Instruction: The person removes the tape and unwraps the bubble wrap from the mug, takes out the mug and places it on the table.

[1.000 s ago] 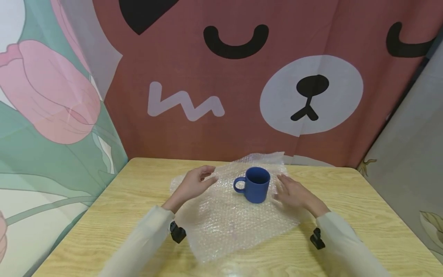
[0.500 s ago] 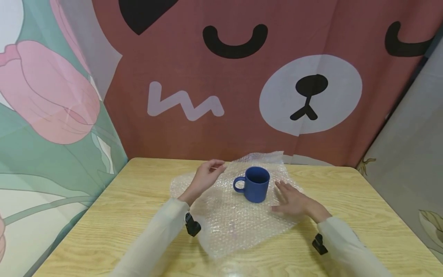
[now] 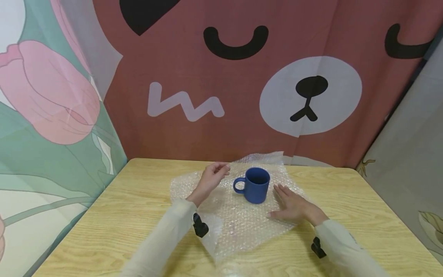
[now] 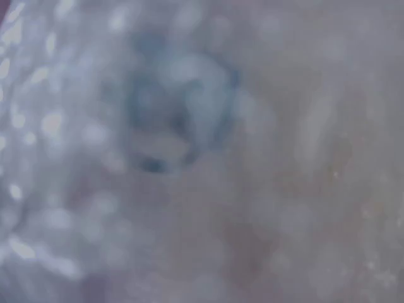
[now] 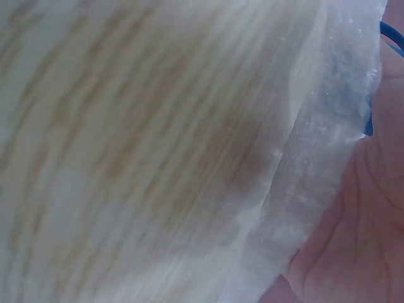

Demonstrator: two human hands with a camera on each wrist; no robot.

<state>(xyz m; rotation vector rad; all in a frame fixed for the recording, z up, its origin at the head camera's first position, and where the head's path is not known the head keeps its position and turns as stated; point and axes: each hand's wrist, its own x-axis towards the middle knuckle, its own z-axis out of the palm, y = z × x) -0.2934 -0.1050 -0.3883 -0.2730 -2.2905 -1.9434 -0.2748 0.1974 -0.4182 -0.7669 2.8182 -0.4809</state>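
Observation:
A dark blue mug (image 3: 257, 190) stands upright on a sheet of bubble wrap (image 3: 242, 227), its handle to the left. My left hand (image 3: 210, 180) is over the wrap, left of the handle and apart from it. Its fingers are loosely bent with the thumb near them, and nothing shows between them. Right of the mug, my right hand (image 3: 294, 206) lies over the wrap with fingers extended. In the left wrist view, the mug (image 4: 221, 110) is a blur through the wrap. The right wrist view has wrap (image 5: 303, 189) in front of my palm (image 5: 360, 246).
The pale wooden table (image 3: 138, 215) carries everything. Behind it hangs a reddish curtain (image 3: 173, 138) with a bear face, and a floral curtain (image 3: 62, 161) is at the left. Small black cameras are on both sleeves.
My left hand has moved right and away from me, its thumb and fingers closer together. The wrap's near left corner has shifted right. My right hand has slid slightly nearer. The mug stays put.

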